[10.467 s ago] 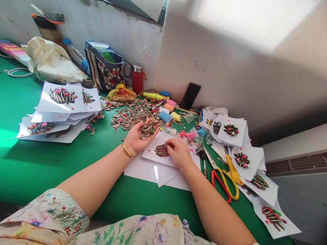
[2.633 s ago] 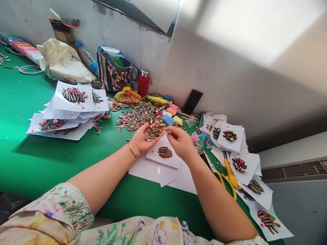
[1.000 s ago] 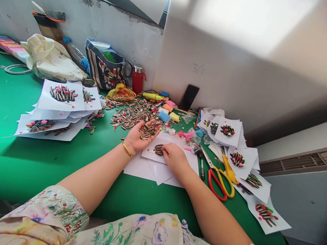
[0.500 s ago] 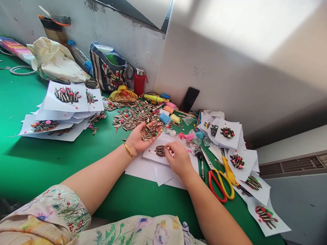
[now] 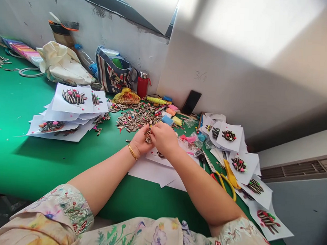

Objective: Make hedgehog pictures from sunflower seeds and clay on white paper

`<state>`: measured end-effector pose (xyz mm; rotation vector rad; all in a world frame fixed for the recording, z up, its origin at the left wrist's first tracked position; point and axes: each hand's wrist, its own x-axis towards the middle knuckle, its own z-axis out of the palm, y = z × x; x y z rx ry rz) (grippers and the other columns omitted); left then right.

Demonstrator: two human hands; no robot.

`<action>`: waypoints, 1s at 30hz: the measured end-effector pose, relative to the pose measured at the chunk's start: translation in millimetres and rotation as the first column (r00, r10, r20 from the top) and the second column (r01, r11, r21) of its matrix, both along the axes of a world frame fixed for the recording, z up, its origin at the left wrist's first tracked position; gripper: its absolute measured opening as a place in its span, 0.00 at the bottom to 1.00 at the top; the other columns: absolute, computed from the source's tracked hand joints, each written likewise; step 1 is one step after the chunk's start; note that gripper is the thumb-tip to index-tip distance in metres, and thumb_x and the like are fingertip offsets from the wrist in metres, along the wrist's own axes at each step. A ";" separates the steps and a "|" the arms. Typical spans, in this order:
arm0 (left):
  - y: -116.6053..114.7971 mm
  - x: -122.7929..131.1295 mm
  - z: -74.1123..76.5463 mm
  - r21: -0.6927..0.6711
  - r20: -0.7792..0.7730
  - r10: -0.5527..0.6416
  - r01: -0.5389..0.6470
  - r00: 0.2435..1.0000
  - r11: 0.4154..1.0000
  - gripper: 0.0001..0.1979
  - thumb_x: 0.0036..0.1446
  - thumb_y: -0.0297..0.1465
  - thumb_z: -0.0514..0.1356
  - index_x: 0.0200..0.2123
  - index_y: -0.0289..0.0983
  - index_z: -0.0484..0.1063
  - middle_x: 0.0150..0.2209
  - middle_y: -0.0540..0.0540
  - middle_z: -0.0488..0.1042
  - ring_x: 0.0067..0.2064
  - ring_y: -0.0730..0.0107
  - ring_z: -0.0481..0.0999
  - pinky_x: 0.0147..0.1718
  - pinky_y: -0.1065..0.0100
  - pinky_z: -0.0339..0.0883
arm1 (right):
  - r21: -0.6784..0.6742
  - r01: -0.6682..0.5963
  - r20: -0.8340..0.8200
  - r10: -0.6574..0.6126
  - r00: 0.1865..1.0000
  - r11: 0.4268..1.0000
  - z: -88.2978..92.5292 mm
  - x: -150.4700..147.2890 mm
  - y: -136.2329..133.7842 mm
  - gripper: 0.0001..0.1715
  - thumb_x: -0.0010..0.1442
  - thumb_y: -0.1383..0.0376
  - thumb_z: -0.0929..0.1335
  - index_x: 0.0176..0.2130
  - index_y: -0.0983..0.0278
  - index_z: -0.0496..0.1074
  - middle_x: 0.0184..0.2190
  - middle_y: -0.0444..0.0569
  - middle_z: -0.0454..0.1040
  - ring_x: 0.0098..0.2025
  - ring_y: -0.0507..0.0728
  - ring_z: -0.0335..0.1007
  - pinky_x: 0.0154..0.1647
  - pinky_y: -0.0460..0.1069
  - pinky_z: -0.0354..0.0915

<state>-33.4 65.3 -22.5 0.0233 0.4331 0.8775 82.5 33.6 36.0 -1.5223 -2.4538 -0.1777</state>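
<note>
So far, plenty of finished-looking pictures: two loose groups of white paper sheets [image 5: 73, 103] and [image 5: 228, 137] on the green work table [image 5: 16, 96], each sheet bearing a striped-seed figure dotted with bright clay tips. Directly under the hands, one more white sheet [image 5: 162, 161], its dark seed figure [image 5: 161, 155] almost hidden, only a sliver showing, so how much remains bare impossible to tell. Left hand [image 5: 138, 143] palm up and cupped, grasping a small pile of striped sunflower seeds [image 5: 148, 137], a gold bangle [image 5: 132, 152] at the wrist. Right hand [image 5: 164, 138] curled just over that palm, any pinched seed out of sight. Beyond, a wide scatter of loose seeds [image 5: 134, 118], not yet placed, and a blue block of modelling clay [image 5: 167, 119].
</note>
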 end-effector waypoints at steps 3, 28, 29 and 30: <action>0.8 0.0 -1.5 -0.010 -0.008 0.012 -0.012 1.000 1.000 0.18 0.66 0.37 0.53 0.27 0.35 0.71 0.21 0.47 0.75 0.24 0.69 0.76 0.26 0.71 0.70 | -0.054 0.052 0.065 -0.049 0.997 0.997 0.7 -8.4 6.6 0.10 0.64 0.65 0.64 0.36 0.64 0.75 0.38 0.54 0.72 0.42 0.61 0.67 0.39 0.52 0.62; -3.2 1.7 5.8 0.078 -0.007 0.080 -0.079 0.997 0.994 0.19 0.68 0.36 0.47 0.49 0.33 0.73 0.36 0.40 0.80 0.38 0.60 0.80 0.44 0.57 0.74 | -0.350 -0.216 -0.849 -0.211 0.485 0.912 -7.3 25.1 12.1 0.08 0.61 0.60 0.62 0.36 0.62 0.66 0.34 0.45 0.76 0.34 0.53 0.73 0.36 0.49 0.67; -3.8 1.8 6.4 0.101 0.008 0.067 -0.068 0.998 0.993 0.19 0.68 0.36 0.47 0.50 0.33 0.72 0.39 0.39 0.79 0.40 0.60 0.80 0.45 0.57 0.74 | -0.388 -0.241 -0.865 -0.262 0.428 0.889 -8.9 29.6 8.9 0.08 0.60 0.59 0.63 0.35 0.61 0.64 0.33 0.45 0.76 0.32 0.53 0.73 0.34 0.48 0.67; -4.4 1.8 6.9 0.115 0.018 0.056 -0.058 0.998 0.992 0.20 0.68 0.36 0.46 0.51 0.33 0.72 0.41 0.37 0.79 0.42 0.59 0.80 0.45 0.57 0.74 | -0.409 -0.246 -0.871 -0.296 0.391 0.879 -11.0 34.6 4.9 0.08 0.59 0.59 0.63 0.34 0.62 0.63 0.32 0.45 0.76 0.31 0.53 0.73 0.33 0.48 0.67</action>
